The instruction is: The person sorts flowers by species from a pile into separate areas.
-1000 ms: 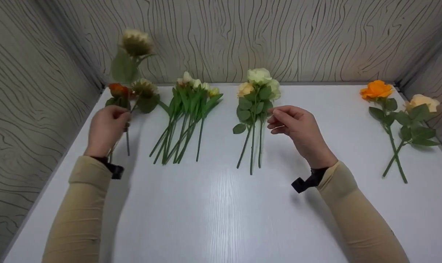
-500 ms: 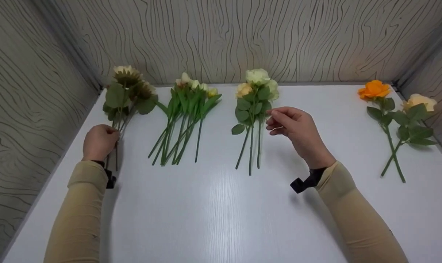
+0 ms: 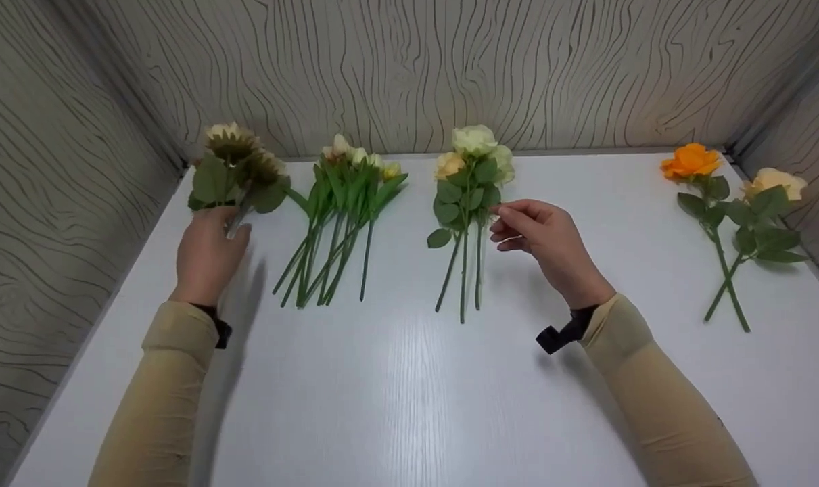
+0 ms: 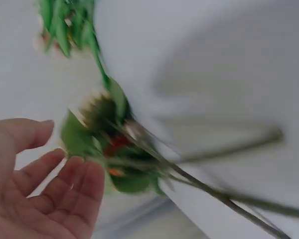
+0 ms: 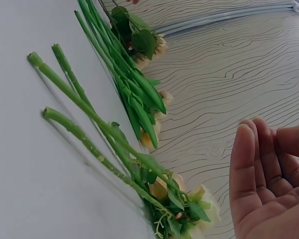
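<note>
At the far left of the head view lies a bunch of cream sunflower-like blooms (image 3: 230, 145) with broad leaves. My left hand (image 3: 207, 260) is over its stems, thumb and fingers spread apart. In the left wrist view, the left hand's fingers (image 4: 84, 194) are beside the leaves and grip no stem; a red-orange bloom (image 4: 117, 145) shows there. My right hand (image 3: 550, 243) hovers beside a bunch of roses (image 3: 475, 141), pale green and peach, with leafy stems. Its fingers are loosely bent and hold nothing, as the right wrist view also shows.
Several tulips (image 3: 345, 189) with crossed green stems lie between the two bunches. An orange rose (image 3: 691, 162) and a peach rose (image 3: 774, 185) lie crossed at the right. A wood-grain patterned panel (image 3: 409, 74) stands behind the white table (image 3: 355, 392).
My left hand lowered a cream sunflower-like bloom onto the left bunch and let go of it. The hand then moved up and slightly right over the stems. My right hand stays nearly still.
</note>
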Tool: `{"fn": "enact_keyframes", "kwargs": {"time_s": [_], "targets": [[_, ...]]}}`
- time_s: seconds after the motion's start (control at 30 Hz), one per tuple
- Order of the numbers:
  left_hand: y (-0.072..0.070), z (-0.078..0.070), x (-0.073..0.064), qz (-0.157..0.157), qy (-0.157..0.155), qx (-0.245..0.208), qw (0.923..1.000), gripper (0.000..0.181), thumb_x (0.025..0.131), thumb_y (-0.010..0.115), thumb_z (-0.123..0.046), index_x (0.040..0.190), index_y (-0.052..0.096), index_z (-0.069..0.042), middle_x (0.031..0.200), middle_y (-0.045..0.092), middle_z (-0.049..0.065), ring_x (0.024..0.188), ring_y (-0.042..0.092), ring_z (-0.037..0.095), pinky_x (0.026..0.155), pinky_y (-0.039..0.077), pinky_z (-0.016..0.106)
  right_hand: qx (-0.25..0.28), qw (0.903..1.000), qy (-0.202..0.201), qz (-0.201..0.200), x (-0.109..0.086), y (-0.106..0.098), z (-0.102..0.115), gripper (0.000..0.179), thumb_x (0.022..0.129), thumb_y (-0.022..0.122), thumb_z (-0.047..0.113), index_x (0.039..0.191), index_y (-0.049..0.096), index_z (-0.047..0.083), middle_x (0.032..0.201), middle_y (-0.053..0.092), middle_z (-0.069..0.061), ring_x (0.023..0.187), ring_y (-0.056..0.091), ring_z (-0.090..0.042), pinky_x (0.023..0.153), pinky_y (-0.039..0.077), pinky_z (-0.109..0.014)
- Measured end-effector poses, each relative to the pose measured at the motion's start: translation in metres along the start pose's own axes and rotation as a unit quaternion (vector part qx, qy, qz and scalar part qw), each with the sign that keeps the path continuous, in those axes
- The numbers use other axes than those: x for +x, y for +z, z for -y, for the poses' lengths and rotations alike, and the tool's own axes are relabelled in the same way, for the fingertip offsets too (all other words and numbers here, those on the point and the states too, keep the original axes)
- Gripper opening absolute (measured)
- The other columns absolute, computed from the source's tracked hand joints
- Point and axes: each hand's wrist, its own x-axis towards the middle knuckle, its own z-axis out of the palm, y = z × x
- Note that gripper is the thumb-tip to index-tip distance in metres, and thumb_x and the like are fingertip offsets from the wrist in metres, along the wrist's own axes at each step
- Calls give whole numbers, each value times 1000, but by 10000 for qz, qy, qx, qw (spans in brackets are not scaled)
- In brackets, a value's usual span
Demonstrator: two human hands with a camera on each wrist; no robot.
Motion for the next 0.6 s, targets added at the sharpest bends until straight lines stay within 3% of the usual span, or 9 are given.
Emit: {"fn": "enact_keyframes", "kwargs": {"time_s": [0.1,0.2,0.33,0.47,0.6], "targets": [[20,-35,-6,63,672,-34,9977,42,103,63,-20,137,59,4,135,57,26,123,54,43,99,45,58,-215,9997,87,-63,3,-7,-6,39,101,68,36,122,69,3,107,69,-16,98,68,-26,84,59,-35],[44,-77,-18,397,1322,-30,9904,43,103,65,-24,140,59,-3,138,57,19,127,53,37,102,46,54,-575,9980,225,-141,6,-22,-12,40,101,66,36,123,68,3,107,69,-15,96,68,-24,81,59,-32],[78,-131,-38,826,2349,105,9684,45,101,68,-26,142,58,-8,139,58,13,129,53,31,107,44,46,-1300,9888,678,-295,9,-57,-13,50,102,63,42,131,63,2,115,68,-17,98,67,-23,81,58,-27],[106,-177,-59,1110,3342,242,9356,47,101,68,-27,143,58,-9,139,59,12,130,54,28,109,43,43,-2217,9654,1241,-587,11,-109,-10,60,102,59,50,139,56,2,125,63,-18,105,62,-27,82,56,-24],[127,-216,-75,1432,3941,533,9063,49,102,66,-32,145,57,-12,142,58,8,133,53,24,111,41,40,-3411,9235,1470,-956,5,-168,-10,57,105,53,46,138,55,-1,127,61,-23,105,59,-33,78,55,-32]]}}
